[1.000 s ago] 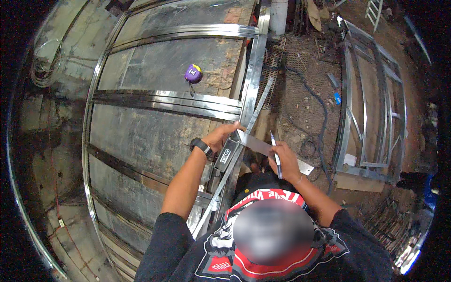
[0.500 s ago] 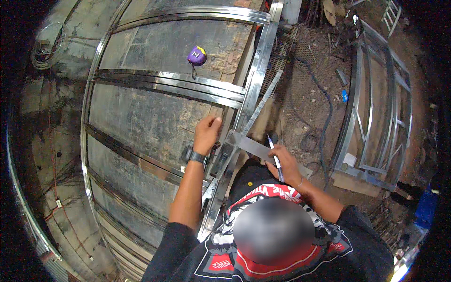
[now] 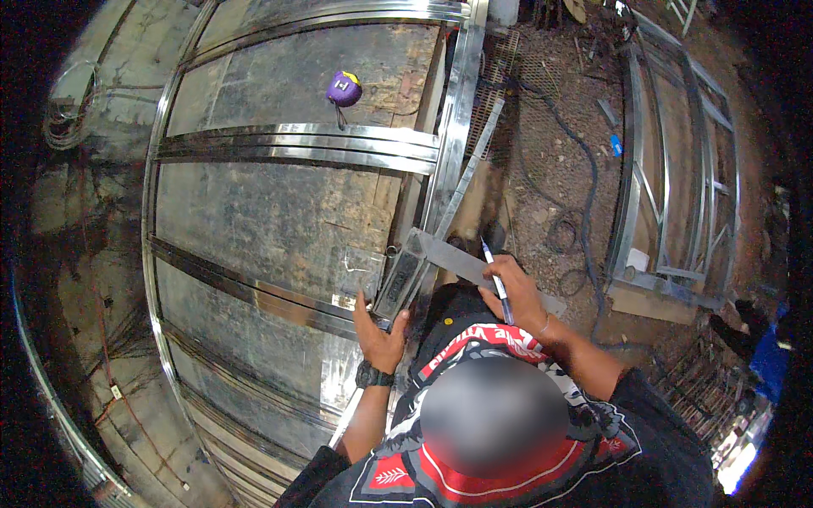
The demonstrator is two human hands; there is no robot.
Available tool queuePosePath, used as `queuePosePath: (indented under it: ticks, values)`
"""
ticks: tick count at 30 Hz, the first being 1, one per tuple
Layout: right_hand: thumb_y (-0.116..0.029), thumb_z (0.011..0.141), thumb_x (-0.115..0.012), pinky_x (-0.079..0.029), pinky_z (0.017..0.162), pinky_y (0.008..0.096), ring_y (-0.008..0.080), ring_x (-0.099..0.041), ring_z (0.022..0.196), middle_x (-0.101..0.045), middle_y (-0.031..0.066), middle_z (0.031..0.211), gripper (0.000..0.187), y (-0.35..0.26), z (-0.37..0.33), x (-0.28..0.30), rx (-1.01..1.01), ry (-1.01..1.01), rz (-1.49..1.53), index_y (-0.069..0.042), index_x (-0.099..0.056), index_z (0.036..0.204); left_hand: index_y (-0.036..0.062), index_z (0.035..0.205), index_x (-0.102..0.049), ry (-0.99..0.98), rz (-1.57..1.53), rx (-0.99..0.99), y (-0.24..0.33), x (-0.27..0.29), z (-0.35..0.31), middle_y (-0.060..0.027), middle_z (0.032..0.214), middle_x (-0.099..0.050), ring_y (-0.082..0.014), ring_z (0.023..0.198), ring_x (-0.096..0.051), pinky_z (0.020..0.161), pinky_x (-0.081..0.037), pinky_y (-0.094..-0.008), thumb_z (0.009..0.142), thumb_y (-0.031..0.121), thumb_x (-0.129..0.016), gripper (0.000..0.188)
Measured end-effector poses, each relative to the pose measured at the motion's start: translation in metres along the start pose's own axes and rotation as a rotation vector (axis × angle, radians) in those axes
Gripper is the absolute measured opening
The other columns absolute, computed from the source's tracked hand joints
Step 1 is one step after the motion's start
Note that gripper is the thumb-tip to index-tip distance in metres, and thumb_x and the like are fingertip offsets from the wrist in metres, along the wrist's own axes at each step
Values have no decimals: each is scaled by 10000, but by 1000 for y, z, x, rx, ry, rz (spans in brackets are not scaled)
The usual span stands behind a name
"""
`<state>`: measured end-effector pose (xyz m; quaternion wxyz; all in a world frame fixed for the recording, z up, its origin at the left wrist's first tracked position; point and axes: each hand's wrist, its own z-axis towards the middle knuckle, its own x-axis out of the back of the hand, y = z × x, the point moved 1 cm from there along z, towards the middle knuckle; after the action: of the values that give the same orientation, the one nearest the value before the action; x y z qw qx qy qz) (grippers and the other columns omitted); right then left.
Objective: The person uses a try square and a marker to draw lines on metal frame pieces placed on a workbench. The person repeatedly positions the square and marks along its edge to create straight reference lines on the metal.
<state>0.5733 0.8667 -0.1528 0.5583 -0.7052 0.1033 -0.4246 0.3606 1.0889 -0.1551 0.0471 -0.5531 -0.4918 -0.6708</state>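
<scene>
My left hand (image 3: 381, 340) is at the near right part of the shiny metal frame (image 3: 453, 161), thumb and fingers apart. Its fingertips are close to the lower end of a dark rectangular metal fitting (image 3: 395, 284) set along the frame's edge; whether they touch it, I cannot tell. In my right hand (image 3: 520, 296) is a slim white-and-blue pen (image 3: 498, 279), tip pointing away from me. A flat steel square (image 3: 457, 259) lies across the frame's edge, its blade running under my right fingers. A clear rectangular plate (image 3: 359, 269) lies on the board beyond my left fingers.
A purple-and-yellow tape measure (image 3: 344, 89) rests on the board inside the frame. Another metal frame (image 3: 669, 161) lies on the ground at right. A dark cable (image 3: 584, 169) and a small blue object (image 3: 616, 146) are on the dirt between. Coiled wire (image 3: 72, 106) is at far left.
My left hand has drawn back toward me along the frame's edge, and its fingers have spread, uncovering the fitting and the clear plate. My right hand still holds the pen by the square.
</scene>
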Motion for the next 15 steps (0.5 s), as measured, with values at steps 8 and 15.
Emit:
queuePosePath:
  ticks: [8, 15]
  values:
    - [-62, 801, -805, -542, 915, 468, 433, -640, 1073, -631, 221, 1109, 378, -2, -8, -2, 64, 121, -45, -60, -605, 1121, -20, 1336, -574, -132, -607, 251, -32, -15, 3, -47, 952, -712, -63, 779, -608, 649, -456, -224, 852, 66, -846, 562]
    - [-71, 783, -826, -534, 860, 391, 334, -646, 941, -615, 174, 1062, 412, -13, 21, 25, 146, 217, -104, -53, -590, 1120, -32, 1301, -622, -30, -615, 131, -27, -20, 38, -59, 910, -712, -81, 803, -613, 736, -495, -251, 882, 44, -771, 451]
